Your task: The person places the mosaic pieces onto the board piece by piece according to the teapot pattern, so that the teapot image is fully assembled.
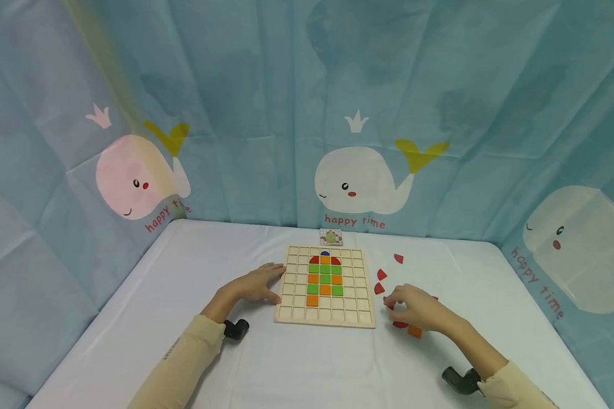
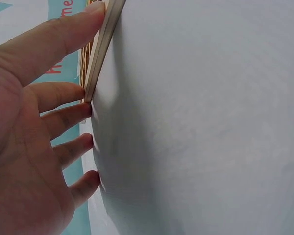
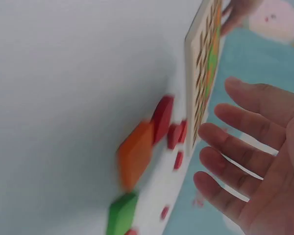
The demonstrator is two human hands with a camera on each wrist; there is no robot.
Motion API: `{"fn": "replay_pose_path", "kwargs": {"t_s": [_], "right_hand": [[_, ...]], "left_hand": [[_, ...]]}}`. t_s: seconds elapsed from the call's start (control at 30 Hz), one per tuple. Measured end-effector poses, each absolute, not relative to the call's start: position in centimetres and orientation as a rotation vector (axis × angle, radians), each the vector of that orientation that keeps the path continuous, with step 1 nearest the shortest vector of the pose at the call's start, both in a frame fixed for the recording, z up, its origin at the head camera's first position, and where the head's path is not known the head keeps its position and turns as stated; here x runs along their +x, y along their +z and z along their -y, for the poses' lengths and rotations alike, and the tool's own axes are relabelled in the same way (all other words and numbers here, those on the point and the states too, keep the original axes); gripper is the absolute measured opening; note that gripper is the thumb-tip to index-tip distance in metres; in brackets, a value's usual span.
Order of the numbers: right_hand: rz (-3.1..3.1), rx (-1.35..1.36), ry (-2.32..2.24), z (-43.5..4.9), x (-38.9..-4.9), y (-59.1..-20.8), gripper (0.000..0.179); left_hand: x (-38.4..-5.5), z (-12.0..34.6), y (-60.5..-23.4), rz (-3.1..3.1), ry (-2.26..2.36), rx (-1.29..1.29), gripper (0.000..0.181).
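Observation:
A wooden grid board [image 1: 358,307] lies flat on the white table. Orange and green squares [image 1: 324,279] fill its middle columns, with two red quarter-round pieces and a blue piece [image 1: 325,253] at the top. Along the board's left edge rests my left hand [image 1: 256,283], its thumb and fingertips touching the rim [image 2: 100,54]. My right hand [image 1: 414,307] hovers right of the board with loosely bent fingers and nothing in them. Below it lie an orange square [image 3: 135,154], a red quarter-round piece [image 3: 162,119] and a green piece [image 3: 121,215].
More red quarter-round pieces [image 1: 381,275] are scattered on the table between the board and the right hand. A small printed card [image 1: 331,237] lies behind the board. A blue whale-print curtain [image 1: 245,170] stands at the table's back edge.

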State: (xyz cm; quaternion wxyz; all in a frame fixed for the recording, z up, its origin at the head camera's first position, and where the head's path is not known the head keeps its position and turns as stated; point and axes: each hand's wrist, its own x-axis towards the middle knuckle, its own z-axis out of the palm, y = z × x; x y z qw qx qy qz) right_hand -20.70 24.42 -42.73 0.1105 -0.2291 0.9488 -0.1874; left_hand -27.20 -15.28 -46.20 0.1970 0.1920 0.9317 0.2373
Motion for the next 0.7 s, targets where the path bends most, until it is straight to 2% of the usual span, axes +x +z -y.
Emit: {"fn": "replay_pose_path", "kwargs": {"t_s": [0.2, 0.5, 0.7], "right_hand": [[-2.772, -0.489, -0.608, -27.3, -19.9, -43.6, 0.024], [-2.821, -0.520, -0.509, -30.2, -18.9, -44.4, 0.026], [-2.829, -0.442, -0.461, -30.6, -18.7, -44.3, 0.026]], "left_hand": [[-27.1, 15.2, -46.1, -2.603, 0.662, 0.538, 0.089], [-27.3, 15.4, -46.4, -2.610, 0.663, 0.529, 0.088], [-27.4, 15.4, -46.4, -2.608, 0.665, 0.527, 0.088]]}}
